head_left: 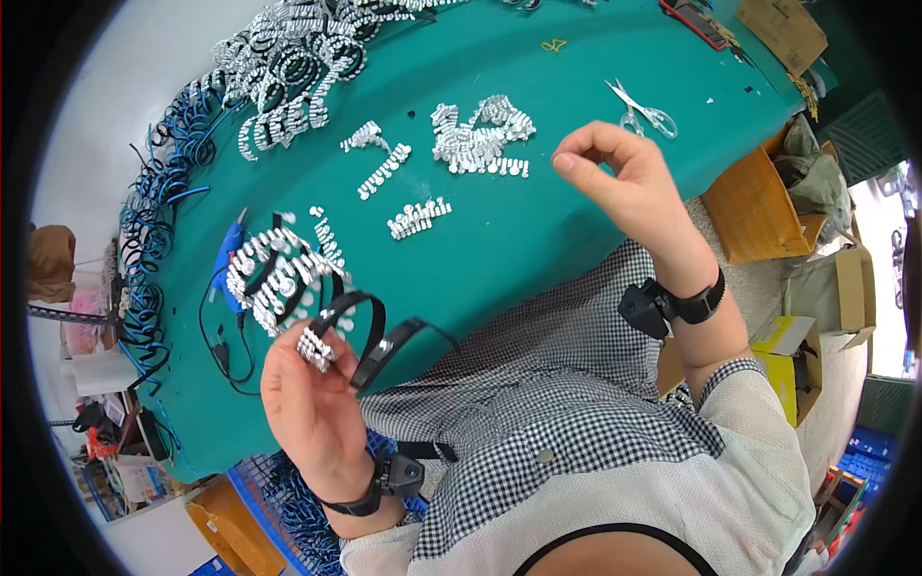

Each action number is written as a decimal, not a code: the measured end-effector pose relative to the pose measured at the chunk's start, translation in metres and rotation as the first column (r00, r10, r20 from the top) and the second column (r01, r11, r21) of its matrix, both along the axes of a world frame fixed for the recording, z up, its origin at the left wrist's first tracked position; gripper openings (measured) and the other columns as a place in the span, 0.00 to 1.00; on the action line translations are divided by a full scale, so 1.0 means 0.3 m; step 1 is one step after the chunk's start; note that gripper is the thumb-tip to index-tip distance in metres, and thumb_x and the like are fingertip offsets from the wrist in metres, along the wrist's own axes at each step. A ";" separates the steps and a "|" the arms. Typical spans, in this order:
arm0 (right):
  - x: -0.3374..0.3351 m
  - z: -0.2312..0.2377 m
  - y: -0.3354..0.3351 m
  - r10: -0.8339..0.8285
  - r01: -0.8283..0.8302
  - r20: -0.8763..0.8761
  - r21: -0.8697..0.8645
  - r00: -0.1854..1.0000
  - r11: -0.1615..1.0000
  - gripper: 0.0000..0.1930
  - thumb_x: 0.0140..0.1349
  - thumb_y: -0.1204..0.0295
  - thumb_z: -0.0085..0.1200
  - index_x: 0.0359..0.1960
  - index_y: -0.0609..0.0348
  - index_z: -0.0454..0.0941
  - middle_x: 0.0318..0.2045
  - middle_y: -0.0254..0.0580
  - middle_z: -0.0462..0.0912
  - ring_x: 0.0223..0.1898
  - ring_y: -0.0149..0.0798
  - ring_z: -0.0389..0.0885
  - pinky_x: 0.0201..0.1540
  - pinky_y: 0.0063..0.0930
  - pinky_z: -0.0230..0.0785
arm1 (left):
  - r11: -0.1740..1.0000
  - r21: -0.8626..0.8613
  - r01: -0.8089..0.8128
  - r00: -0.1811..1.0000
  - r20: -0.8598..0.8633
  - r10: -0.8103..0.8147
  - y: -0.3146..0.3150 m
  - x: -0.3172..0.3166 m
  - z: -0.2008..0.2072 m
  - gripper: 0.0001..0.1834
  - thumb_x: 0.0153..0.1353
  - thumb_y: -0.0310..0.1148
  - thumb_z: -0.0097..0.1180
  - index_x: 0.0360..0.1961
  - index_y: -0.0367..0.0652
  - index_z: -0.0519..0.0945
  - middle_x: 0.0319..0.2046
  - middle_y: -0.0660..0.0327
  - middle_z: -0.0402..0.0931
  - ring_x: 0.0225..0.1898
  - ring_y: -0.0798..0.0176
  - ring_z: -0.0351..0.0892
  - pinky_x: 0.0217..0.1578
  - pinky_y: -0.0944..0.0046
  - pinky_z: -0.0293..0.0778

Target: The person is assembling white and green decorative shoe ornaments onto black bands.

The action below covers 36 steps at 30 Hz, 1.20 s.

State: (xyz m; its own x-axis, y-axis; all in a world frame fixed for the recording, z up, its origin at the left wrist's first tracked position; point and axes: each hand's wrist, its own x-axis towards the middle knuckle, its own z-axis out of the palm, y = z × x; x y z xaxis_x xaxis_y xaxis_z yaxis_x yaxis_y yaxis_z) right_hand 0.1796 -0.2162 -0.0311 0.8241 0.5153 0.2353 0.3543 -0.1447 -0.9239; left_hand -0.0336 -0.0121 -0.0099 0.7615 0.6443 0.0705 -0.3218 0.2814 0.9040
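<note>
My left hand (312, 408) is closed round a coiled black strip (288, 274) studded with small white pieces. Its bare black end loops out to the right of the fingers. Raised over the table's right part, my right hand (619, 178) has thumb and forefinger drawn together. Anything between those fingertips is too small to make out. Several white beaded strips lie on the table, among them a heap (475, 139), a bent strip (384, 173) and a short strip (420, 219). A blue glue gun (229, 257) lies left of the coil, partly behind it.
Clear-handled scissors (653, 117) lie beyond my right hand on the green table (538, 259). Piled black-and-white coils (298, 67) and blue-black coils (144, 259) line the far left edge. A blue basket (254, 490) stands below left; cardboard boxes (744, 216) stand right.
</note>
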 end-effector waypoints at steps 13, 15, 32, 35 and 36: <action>-0.032 -0.118 0.273 0.328 -0.082 0.370 -0.547 0.869 0.833 0.09 0.51 0.71 0.52 0.33 0.60 0.76 0.33 0.43 0.75 0.34 0.45 0.76 0.36 0.34 0.70 | 0.982 0.165 0.088 0.956 -0.290 -0.037 0.018 -0.026 -0.119 0.13 0.61 0.35 0.48 0.40 0.36 0.76 0.34 0.62 0.76 0.25 0.76 0.66 0.25 0.76 0.61; -0.030 -0.114 0.292 0.347 -0.063 0.375 -0.596 0.859 0.800 0.08 0.51 0.71 0.51 0.31 0.62 0.75 0.32 0.44 0.74 0.34 0.47 0.76 0.36 0.36 0.70 | 0.971 0.215 0.103 0.956 -0.290 -0.037 0.030 -0.034 -0.123 0.13 0.61 0.34 0.49 0.40 0.36 0.76 0.36 0.60 0.76 0.28 0.74 0.69 0.29 0.75 0.63; 0.021 0.150 0.280 0.340 -0.344 -0.058 -0.087 0.939 0.935 0.10 0.56 0.74 0.46 0.37 0.64 0.76 0.25 0.33 0.77 0.25 0.23 0.72 0.29 0.17 0.67 | 0.989 -0.146 0.036 0.984 -0.167 -0.061 0.093 -0.044 -0.103 0.11 0.59 0.32 0.51 0.40 0.37 0.76 0.29 0.57 0.78 0.21 0.76 0.67 0.20 0.78 0.59; 0.010 0.198 0.278 0.369 -0.370 -0.046 -0.020 0.928 0.929 0.10 0.57 0.73 0.46 0.38 0.63 0.77 0.26 0.32 0.77 0.25 0.22 0.72 0.29 0.16 0.66 | 0.990 -0.144 0.009 0.991 -0.132 -0.028 0.088 -0.054 -0.101 0.12 0.60 0.33 0.51 0.40 0.37 0.76 0.29 0.56 0.78 0.22 0.74 0.68 0.22 0.76 0.60; 0.004 0.208 0.278 0.379 -0.379 -0.037 0.000 0.925 0.925 0.11 0.57 0.73 0.47 0.38 0.63 0.77 0.26 0.32 0.77 0.25 0.22 0.73 0.29 0.16 0.66 | 0.988 -0.152 -0.013 0.993 -0.114 -0.005 0.086 -0.057 -0.100 0.12 0.59 0.33 0.51 0.40 0.37 0.76 0.29 0.56 0.78 0.23 0.74 0.68 0.23 0.75 0.61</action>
State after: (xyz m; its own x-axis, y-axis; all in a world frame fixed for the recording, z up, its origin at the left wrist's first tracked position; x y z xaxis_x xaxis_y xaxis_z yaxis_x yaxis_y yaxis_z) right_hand 0.1810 -0.1329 0.0314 0.5749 0.7921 0.2050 0.3512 -0.0125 -0.9362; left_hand -0.0507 0.0138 -0.0400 0.7563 0.6439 -0.1156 -0.2204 0.4171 0.8817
